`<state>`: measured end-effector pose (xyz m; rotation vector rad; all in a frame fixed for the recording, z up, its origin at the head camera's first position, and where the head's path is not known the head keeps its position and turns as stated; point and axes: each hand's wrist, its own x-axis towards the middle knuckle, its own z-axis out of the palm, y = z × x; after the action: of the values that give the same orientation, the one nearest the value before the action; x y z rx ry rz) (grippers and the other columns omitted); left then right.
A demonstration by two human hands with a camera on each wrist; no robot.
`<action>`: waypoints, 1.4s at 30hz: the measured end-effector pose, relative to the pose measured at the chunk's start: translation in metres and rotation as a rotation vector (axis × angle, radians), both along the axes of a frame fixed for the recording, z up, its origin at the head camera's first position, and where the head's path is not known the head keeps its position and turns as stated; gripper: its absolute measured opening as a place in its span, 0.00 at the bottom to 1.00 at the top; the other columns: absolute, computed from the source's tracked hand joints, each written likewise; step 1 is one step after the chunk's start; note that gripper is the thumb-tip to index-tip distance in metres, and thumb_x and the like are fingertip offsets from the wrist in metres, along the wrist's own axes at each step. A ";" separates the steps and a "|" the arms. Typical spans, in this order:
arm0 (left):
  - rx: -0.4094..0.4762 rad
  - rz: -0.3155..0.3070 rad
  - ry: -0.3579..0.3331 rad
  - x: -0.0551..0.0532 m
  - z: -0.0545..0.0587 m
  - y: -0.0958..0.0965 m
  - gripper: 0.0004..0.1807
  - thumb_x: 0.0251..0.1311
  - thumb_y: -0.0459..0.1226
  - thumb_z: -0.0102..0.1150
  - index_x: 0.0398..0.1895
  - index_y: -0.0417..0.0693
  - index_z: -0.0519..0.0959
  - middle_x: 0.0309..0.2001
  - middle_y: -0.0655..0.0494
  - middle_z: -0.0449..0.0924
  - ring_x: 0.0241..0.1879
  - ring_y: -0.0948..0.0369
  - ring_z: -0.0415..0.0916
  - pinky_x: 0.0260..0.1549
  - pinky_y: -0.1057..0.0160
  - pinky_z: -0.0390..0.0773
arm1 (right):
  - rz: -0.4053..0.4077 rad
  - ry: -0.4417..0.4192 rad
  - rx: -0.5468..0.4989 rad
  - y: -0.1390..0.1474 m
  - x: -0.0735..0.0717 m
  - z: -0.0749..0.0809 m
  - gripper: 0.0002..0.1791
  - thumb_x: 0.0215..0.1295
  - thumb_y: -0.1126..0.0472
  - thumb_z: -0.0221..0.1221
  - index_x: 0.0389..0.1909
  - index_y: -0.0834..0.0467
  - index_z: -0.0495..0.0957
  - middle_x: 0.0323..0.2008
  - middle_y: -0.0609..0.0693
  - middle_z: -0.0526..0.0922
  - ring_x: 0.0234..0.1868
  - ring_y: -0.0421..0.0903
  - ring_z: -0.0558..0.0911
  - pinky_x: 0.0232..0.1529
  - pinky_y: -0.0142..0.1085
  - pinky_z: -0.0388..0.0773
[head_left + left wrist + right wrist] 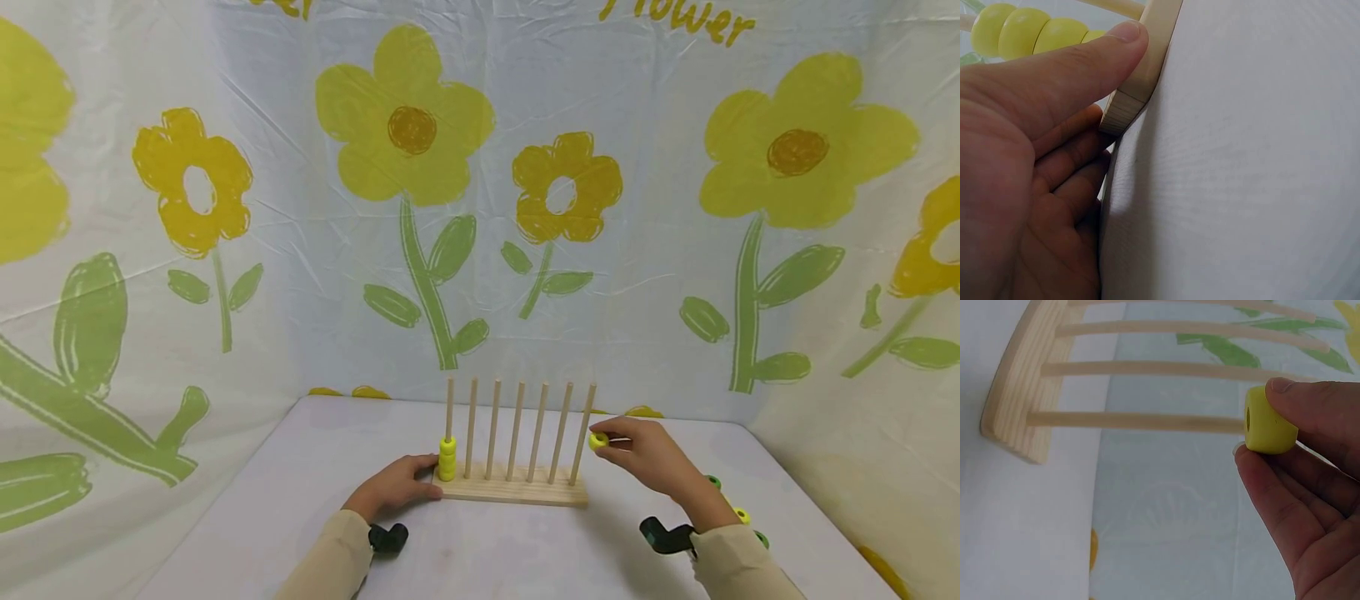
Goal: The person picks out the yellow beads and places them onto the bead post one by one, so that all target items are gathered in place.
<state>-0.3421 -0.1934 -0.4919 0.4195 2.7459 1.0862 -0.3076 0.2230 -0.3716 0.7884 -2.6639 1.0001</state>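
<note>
A wooden peg rack (517, 493) stands on the table with a row of several upright pegs. Yellow beads (447, 460) are stacked on its leftmost peg. At the rack's left end, my left hand (397, 485) grips the base, thumb along one face and fingers at the other, as the left wrist view shows. My right hand (648, 454) pinches another yellow bead (1269, 425) between thumb and fingertips, hole visible. That bead is beside the upper part of the rightmost peg (1135, 420); whether they touch I cannot tell. The other pegs hold no beads.
Behind my right wrist, partly hidden, loose green beads (713, 481) and a yellow bead (742, 516) lie on the white table (517, 558). A flower-printed curtain (600, 350) rises at the table's back and sides. Dark wrist mounts (666, 536) sit at both wrists.
</note>
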 end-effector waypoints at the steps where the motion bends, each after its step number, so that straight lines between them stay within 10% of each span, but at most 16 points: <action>1: -0.002 -0.001 0.002 0.000 0.000 0.000 0.42 0.52 0.56 0.67 0.70 0.51 0.67 0.69 0.48 0.67 0.71 0.43 0.59 0.67 0.37 0.58 | 0.015 0.011 0.003 -0.002 0.000 0.001 0.17 0.60 0.63 0.65 0.51 0.62 0.81 0.49 0.57 0.83 0.47 0.54 0.85 0.44 0.34 0.84; 42: 0.007 0.005 -0.004 0.001 0.001 -0.001 0.41 0.52 0.55 0.68 0.69 0.50 0.68 0.69 0.48 0.68 0.71 0.43 0.59 0.67 0.37 0.59 | 0.220 0.106 0.046 -0.074 0.002 0.071 0.17 0.64 0.62 0.63 0.54 0.56 0.80 0.52 0.50 0.81 0.50 0.47 0.83 0.52 0.34 0.82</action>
<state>-0.3410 -0.1941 -0.4908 0.4120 2.7417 1.0973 -0.3051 0.1492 -0.3003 1.1316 -2.5590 0.9186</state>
